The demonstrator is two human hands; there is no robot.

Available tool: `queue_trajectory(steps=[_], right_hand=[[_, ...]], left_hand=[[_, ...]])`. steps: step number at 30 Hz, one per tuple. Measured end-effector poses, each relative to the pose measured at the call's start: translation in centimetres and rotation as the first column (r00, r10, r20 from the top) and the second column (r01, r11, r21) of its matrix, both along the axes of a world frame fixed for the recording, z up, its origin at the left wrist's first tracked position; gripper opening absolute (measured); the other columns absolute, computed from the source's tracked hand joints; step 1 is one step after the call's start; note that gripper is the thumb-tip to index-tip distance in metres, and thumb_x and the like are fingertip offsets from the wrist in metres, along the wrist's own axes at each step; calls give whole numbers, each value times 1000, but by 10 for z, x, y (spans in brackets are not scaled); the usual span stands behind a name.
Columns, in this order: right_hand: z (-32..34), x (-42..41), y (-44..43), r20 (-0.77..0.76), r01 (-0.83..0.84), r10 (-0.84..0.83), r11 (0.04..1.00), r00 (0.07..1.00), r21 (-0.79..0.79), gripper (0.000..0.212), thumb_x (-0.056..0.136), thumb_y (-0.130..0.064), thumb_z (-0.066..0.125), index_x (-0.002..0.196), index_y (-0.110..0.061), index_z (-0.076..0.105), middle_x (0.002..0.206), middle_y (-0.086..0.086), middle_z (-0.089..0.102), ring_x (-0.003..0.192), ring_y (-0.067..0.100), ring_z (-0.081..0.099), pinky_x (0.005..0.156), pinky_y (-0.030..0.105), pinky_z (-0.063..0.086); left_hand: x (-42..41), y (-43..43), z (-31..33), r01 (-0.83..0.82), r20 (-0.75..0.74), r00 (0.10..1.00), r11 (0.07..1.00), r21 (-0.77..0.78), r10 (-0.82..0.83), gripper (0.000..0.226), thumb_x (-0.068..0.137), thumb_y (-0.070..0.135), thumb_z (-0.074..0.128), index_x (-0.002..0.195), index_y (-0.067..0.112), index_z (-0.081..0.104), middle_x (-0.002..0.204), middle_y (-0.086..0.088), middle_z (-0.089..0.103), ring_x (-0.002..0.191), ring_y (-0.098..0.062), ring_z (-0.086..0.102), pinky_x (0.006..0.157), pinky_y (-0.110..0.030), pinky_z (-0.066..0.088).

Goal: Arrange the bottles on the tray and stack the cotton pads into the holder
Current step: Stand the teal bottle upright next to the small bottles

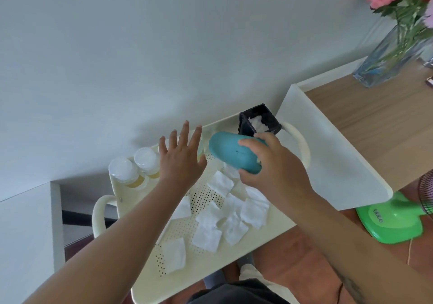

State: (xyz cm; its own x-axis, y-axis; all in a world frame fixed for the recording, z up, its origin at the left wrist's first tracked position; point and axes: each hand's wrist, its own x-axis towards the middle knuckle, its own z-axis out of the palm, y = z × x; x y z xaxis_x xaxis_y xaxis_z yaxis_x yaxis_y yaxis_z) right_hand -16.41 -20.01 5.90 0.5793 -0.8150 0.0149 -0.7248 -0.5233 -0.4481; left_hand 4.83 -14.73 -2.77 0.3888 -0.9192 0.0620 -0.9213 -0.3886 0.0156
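Note:
A cream perforated tray with loop handles holds several white square cotton pads scattered over its middle and near side. Two clear bottles with yellowish liquid and white caps stand at the tray's far left corner; a third is mostly hidden behind my left hand. A black square holder with some pads inside stands at the far right corner. My right hand grips a teal oval container, tipped over the tray. My left hand hovers above the bottles, fingers spread, holding nothing.
A white panel edges a wooden desk on the right. A glass vase with pink flowers stands at the desk's back. A green fan base sits on the floor to the right. A white wall runs behind the tray.

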Motion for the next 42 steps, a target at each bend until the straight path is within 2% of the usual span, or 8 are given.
queue_trajectory(steps=[12,16,20,24,27,31,35,42], right_hand=[[27,45,-46,51,-124,126,992,991,-39,44,75,-34,70,117,-33,55,118,-3,51,91,22,59,73,33,50],[29,58,-60,25,-188,190,981,982,-44,42,78,-35,69,116,-32,52,119,-1,49,84,25,61,70,32,49],[26,70,-67,33,-239,240,970,970,-49,44,81,-33,67,121,-35,50,126,1,46,89,26,61,69,31,46],[17,82,-65,12,-245,247,965,969,-98,55,86,-35,63,135,-42,39,136,6,41,102,29,57,78,37,51],[5,84,-58,7,-231,236,956,972,-179,76,87,-37,63,146,-48,17,140,7,37,103,30,54,77,38,51],[-12,79,-53,206,-201,225,971,952,-132,102,82,-29,72,149,-44,-4,144,2,35,114,25,54,88,36,50],[-19,81,-51,369,-128,134,991,920,-39,101,78,-22,77,151,-36,7,142,0,37,122,19,49,97,36,46],[-22,83,-49,362,-112,132,991,923,-75,94,80,-27,76,150,-32,14,140,2,39,117,23,52,94,42,50]], left_hand=[[9,-1,7,19,-28,999,1000,3,-19,70,90,50,50,152,37,21,162,0,25,139,-38,34,113,-53,26],[13,-1,6,29,-48,998,1000,3,-29,66,95,48,47,153,39,17,163,2,23,140,-35,33,113,-51,27],[13,-1,5,14,-55,998,1000,-2,-14,67,95,48,47,154,34,17,163,3,22,141,-33,33,113,-50,27],[14,0,5,9,-68,998,1000,-18,-10,66,95,48,49,153,34,21,162,3,26,140,-33,36,112,-50,28],[14,1,5,-3,-82,997,1000,-25,1,66,95,50,48,153,35,21,161,4,27,139,-32,37,113,-49,27],[13,1,6,-14,-87,996,999,-28,12,67,94,50,49,153,35,21,161,6,27,139,-30,37,113,-49,27],[14,0,6,-16,-98,995,1000,-25,13,67,94,50,50,153,35,21,161,6,27,139,-30,37,111,-48,27],[13,0,7,-20,-109,994,999,-27,16,67,94,49,51,152,36,21,161,6,28,139,-29,37,111,-47,27]])
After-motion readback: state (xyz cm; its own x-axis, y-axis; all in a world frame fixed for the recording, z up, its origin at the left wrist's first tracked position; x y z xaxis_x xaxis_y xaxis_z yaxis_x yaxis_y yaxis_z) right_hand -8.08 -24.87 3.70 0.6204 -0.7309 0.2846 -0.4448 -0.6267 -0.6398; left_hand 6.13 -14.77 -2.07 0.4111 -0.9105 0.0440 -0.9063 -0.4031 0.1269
